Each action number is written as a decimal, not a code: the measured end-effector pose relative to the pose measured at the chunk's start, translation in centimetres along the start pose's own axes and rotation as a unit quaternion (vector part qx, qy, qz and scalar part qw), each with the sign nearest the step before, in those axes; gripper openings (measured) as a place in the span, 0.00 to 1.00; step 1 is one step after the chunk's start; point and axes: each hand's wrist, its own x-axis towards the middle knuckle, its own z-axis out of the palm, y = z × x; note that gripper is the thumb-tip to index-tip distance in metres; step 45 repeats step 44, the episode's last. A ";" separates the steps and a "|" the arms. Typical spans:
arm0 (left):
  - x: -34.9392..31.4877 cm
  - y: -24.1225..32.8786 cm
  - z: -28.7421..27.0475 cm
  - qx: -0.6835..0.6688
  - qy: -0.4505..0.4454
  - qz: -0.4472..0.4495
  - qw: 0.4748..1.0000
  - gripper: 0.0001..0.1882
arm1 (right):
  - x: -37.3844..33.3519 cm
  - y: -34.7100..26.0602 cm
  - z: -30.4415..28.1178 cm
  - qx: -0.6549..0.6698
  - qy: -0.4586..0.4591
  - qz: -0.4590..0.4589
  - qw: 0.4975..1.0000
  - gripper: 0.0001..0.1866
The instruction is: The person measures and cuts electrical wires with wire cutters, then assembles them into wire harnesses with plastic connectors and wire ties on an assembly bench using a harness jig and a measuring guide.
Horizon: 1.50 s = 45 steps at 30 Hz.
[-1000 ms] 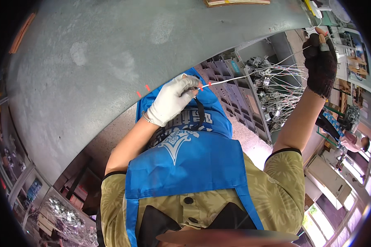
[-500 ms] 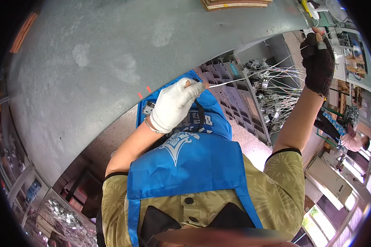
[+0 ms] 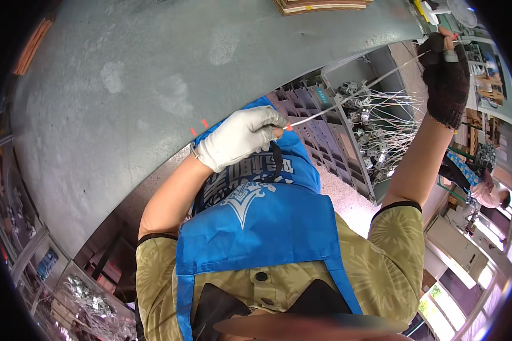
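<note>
My left hand (image 3: 240, 139), in a white glove, is in front of the blue apron (image 3: 256, 227) beside the table edge. Its bare thumb and fingertips pinch one part of a thin white cord (image 3: 320, 115). The cord runs up to the right, nearly straight, to my right hand (image 3: 446, 79). That hand wears a dark fingerless glove and is closed on the cord at the upper right, arm stretched out. The cord's far end past the right hand is hard to make out. Below the cord sits a crate of metal parts (image 3: 375, 136) with many thin coloured wires.
A grey tabletop (image 3: 136, 113) fills the upper left, with stacked brown boards (image 3: 318, 5) at its far edge. A white fan (image 3: 461, 12) stands at the far right. Another person (image 3: 483, 190) is at the right. More wired parts (image 3: 88, 298) lie at the lower left.
My right hand has moved slightly up and to the right. The left hand has turned flatter, its wrist shifting left. A small metal piece seen by the left wrist is now hidden.
</note>
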 end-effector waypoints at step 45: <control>-0.7 6.1 -2.3 -0.080 0.048 -0.063 0.994 0.23 | 1.4 0.1 -7.7 0.318 0.001 -0.045 0.947 0.08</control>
